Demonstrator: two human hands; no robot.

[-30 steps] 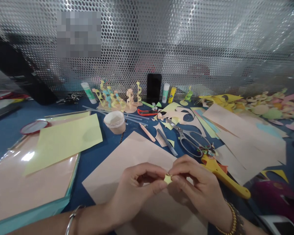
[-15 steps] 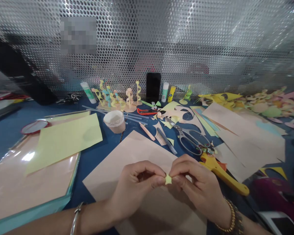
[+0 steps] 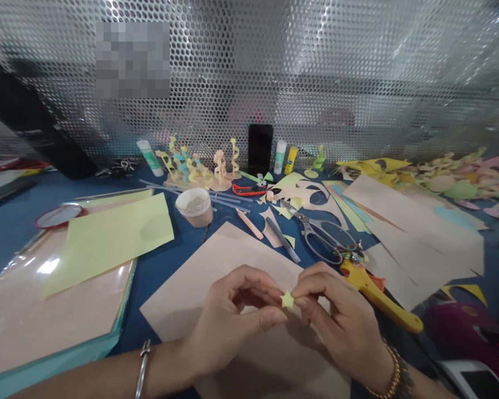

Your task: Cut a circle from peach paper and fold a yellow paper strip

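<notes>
A small pale yellow paper star (image 3: 287, 300) is pinched between the thumb and forefinger of my right hand (image 3: 336, 318). My left hand (image 3: 237, 316) is beside the star, its thumb and fingers parted, with a fingertip close to the star's left point; whether it touches is hard to tell. Both hands are over a large pale pink sheet (image 3: 216, 260) lying on the blue table.
Scissors (image 3: 322, 235), a yellow-handled tool (image 3: 380, 302) and paper sheets (image 3: 424, 238) are at the right. A paper cup (image 3: 194, 208), small paper spirals (image 3: 191, 166) and an upright phone (image 3: 260, 148) stand farther back. A yellow sheet (image 3: 116, 238) lies left.
My left thumb has come away from the star and dropped slightly, opening that pinch. The star has risen a little and tilted in my right hand's hold.
</notes>
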